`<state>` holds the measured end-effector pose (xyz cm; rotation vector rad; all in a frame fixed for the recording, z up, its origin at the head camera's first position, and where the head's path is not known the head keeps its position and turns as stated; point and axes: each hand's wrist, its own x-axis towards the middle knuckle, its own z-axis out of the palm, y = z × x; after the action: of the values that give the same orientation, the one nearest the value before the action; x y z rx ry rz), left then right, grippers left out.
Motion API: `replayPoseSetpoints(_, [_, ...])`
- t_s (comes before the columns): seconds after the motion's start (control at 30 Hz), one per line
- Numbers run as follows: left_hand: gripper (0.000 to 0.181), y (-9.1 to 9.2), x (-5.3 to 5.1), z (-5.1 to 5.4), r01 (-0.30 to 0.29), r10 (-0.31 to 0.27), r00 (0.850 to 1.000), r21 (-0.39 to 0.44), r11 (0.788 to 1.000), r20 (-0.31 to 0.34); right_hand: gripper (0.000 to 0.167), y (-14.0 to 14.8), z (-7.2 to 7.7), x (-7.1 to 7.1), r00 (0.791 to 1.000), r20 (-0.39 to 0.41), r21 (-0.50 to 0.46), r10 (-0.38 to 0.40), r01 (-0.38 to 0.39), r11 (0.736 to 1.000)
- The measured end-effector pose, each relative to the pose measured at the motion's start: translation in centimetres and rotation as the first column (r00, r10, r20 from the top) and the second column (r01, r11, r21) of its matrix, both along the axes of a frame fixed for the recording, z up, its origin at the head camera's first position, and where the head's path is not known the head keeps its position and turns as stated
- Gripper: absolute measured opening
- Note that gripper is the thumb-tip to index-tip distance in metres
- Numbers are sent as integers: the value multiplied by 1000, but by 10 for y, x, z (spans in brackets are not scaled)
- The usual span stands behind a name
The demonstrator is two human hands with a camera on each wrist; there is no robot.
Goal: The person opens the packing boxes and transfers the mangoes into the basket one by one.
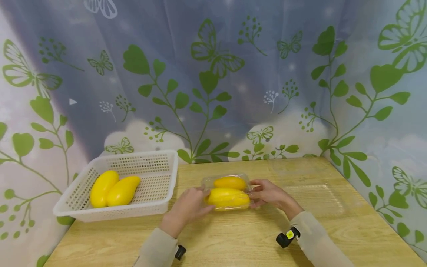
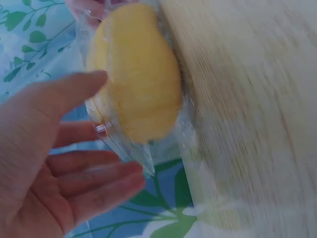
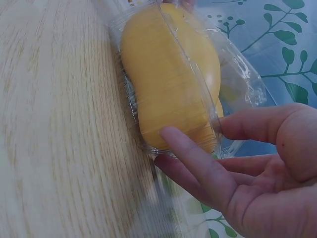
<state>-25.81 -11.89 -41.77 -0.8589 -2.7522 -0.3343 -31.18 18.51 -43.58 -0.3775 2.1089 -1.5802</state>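
Note:
A clear plastic clamshell box [image 1: 222, 208] sits at the middle of the table with two yellow mangoes [image 1: 230, 198] inside. My left hand [image 1: 191, 205] is at its left end. In the left wrist view the thumb [image 2: 91, 82] touches the clear plastic and the other fingers lie fairly straight and spread beside it. At the opposite end my right hand [image 1: 268, 193] grips the box; in the right wrist view its fingers [image 3: 195, 158] span the corner and rim. Under the plastic a mango [image 3: 161, 79] shows through.
On the left stands a white perforated basket [image 1: 166, 178] holding two more yellow mangoes [image 1: 121, 193]. Further clear plastic boxes [image 1: 320, 200] lie on the right of the wooden table [image 1: 233, 241]. A leaf-and-butterfly patterned curtain [image 1: 213, 111] hangs behind the table.

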Motion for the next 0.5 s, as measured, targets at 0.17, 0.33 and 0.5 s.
replayPoseSetpoints(0.17, [41,3,0,-2,10,-10,1000,-11,1000,3,66,1,-1,0,1000,3,-8,-4,4,1000])
replayPoseSetpoints(0.33, [45,3,1,-3,28,-29,999,-63,998,-27,65,0,-1,0,1000,-5,-6,7,-7,1000])
replayPoseSetpoints(0.5, [39,2,1,-4,44,-51,996,-92,995,-69,66,1,-2,-1,1000,-5,-5,8,-8,1000])
